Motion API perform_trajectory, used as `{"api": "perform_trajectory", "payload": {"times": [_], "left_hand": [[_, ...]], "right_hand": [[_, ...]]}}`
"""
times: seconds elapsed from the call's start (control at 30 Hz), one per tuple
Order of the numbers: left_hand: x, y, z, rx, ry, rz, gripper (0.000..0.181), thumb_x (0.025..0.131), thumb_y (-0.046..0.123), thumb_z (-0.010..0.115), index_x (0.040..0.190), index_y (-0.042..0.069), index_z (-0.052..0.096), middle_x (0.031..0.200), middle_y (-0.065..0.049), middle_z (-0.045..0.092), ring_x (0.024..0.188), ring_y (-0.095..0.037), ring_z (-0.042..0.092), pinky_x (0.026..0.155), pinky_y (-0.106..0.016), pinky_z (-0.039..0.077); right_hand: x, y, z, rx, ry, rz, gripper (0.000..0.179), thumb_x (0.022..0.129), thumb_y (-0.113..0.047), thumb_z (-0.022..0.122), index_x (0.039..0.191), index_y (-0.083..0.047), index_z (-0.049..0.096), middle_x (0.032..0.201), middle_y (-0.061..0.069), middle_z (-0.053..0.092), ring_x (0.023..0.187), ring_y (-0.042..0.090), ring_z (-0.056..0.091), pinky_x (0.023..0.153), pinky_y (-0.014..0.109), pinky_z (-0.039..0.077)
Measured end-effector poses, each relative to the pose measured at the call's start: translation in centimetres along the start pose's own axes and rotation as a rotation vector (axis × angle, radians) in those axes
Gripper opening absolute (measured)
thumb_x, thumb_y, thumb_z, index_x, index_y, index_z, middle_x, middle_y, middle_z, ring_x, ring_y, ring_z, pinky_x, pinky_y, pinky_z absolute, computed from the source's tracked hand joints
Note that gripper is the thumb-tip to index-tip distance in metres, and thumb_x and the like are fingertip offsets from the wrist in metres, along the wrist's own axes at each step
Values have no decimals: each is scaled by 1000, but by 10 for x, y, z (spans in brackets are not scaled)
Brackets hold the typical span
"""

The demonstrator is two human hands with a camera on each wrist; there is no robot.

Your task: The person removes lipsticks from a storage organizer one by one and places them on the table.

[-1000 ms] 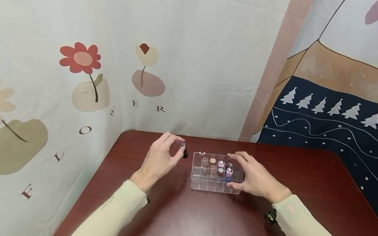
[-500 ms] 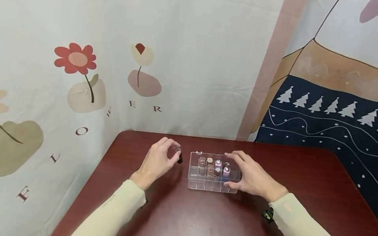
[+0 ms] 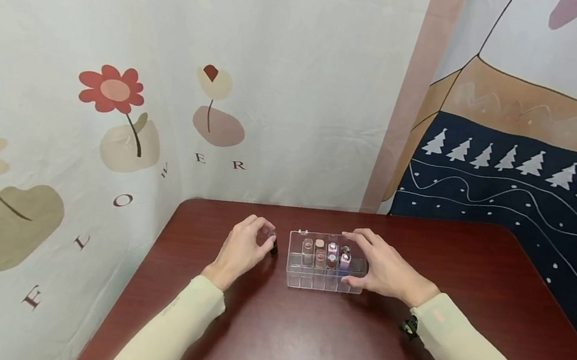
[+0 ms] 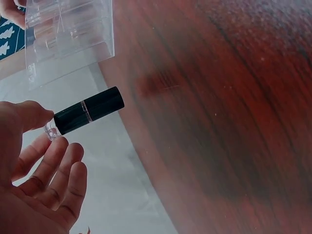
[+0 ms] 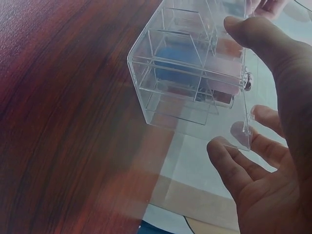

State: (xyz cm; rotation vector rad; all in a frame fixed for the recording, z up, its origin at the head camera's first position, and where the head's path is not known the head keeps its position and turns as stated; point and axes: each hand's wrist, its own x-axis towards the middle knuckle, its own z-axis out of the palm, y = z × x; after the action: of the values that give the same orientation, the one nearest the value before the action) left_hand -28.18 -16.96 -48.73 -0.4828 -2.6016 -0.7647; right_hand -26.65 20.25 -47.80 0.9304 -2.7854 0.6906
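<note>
Between thumb and fingertips, my left hand (image 3: 242,248) pinches a black lipstick tube (image 4: 90,111) by its clear end. The tube's black end points down toward the table, left of a clear plastic organizer box (image 3: 299,280). Several lipsticks stand in the box's compartments, among them a pink-topped one (image 3: 345,262) with a blue lower part and a clear-capped one (image 3: 308,250) at the left. At the box's right end my right hand (image 3: 391,269) grips it, thumb at the front and fingers at the back edge. The right wrist view shows this end's clear wall and compartments close up.
The box stands on a dark red wooden table (image 3: 289,344). Behind the table hangs a pale cloth (image 3: 306,85) printed with flowers, and a dark blue printed cloth (image 3: 484,187) with trees is at the right. A dark wrist device (image 3: 409,327) sits at the right sleeve.
My left hand has lowered the lipstick tube toward the table beside the box. The right hand keeps its hold on the box. The head view has shifted slightly.
</note>
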Motion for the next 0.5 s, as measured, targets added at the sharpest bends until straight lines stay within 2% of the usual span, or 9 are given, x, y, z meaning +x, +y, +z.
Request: {"api": "perform_trajectory", "payload": {"times": [0.2, 0.5], "left_hand": [[0, -2, 3, 4, -42, -36, 13, 103, 14, 87, 115, 13, 82, 106, -4, 76, 96, -20, 81, 87, -40, 67], [0, -3, 2, -2, -69, -39, 18, 103, 16, 89, 119, 15, 81, 108, -3, 76, 97, -19, 83, 88, -40, 67]], "right_hand": [[1, 0, 2, -1, 0, -12, 102, 85, -41, 105, 169, -11, 57, 163, 16, 61, 145, 37, 66, 124, 61, 59], [2, 0, 1, -10, -3, -2, 103, 85, -41, 106, 170, -12, 56, 163, 15, 61, 145, 36, 66, 124, 61, 59]]}}
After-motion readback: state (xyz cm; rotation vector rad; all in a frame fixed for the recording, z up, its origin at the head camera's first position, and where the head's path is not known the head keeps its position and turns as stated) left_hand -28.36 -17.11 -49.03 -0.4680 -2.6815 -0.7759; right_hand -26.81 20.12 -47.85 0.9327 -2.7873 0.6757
